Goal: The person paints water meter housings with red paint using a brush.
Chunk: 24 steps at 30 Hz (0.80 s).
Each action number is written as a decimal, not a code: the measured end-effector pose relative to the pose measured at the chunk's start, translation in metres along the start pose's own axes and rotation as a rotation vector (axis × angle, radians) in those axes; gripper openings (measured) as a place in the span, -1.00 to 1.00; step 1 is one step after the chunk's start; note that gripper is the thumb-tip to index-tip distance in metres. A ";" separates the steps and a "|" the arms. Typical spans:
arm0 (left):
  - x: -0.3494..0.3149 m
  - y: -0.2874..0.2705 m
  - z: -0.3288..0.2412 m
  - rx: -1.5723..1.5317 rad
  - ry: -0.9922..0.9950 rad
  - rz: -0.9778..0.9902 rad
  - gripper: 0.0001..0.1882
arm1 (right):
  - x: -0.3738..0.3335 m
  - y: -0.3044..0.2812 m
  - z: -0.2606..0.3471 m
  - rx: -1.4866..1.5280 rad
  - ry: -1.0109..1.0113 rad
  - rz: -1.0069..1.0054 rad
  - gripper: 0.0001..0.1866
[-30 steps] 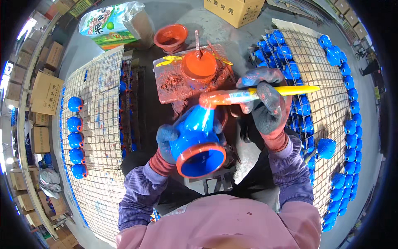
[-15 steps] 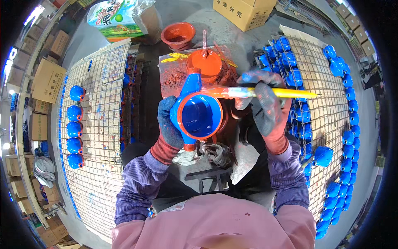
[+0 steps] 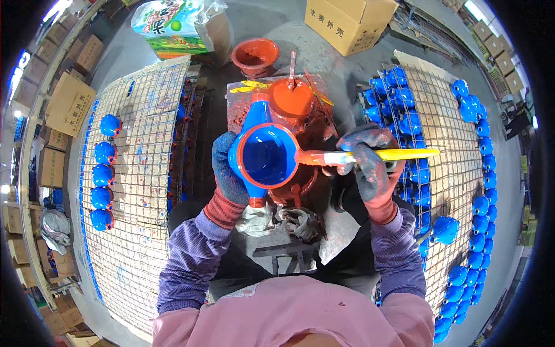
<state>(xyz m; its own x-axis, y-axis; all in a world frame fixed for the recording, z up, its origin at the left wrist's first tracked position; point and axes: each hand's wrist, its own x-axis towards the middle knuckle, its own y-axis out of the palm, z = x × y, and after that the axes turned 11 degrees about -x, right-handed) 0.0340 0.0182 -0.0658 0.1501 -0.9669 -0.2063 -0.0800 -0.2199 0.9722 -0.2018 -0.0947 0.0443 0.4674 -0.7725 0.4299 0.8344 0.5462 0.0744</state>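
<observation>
My left hand (image 3: 228, 173), in a dark, paint-stained glove, grips the side of a blue water meter housing (image 3: 265, 155). Its round opening faces up, with an orange-red rim and orange-red threaded ends pointing away from me and toward me. My right hand (image 3: 371, 168), gloved as well, is closed around a yellow-handled paintbrush (image 3: 407, 154), held almost level. The brush's red bristles touch the right side of the rim. Just beyond the housing is a bowl of orange-red paint (image 3: 287, 99) with a stick standing in it.
On the left, a wire rack (image 3: 139, 173) carries a row of blue housings (image 3: 102, 198). Another rack (image 3: 442, 185) on the right holds several more, with a lower layer beneath. A red basin (image 3: 255, 54), a carton (image 3: 347, 26) and a stained rag (image 3: 298, 222) are also around.
The brush tip has gone from beside the far threaded neck down to the rim's right side. The housing has shifted slightly left, still in my left hand.
</observation>
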 end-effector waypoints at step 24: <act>0.005 0.030 -0.015 0.022 0.106 0.029 -0.37 | 0.019 -0.024 -0.031 -0.329 0.012 -0.217 -0.73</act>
<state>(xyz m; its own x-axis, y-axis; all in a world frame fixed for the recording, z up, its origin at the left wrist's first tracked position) 0.0472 0.0091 -0.0356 0.2506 -0.9540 -0.1646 -0.1069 -0.1963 0.9747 -0.2040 -0.1320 0.0230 0.2718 -0.8631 0.4256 0.9623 0.2387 -0.1305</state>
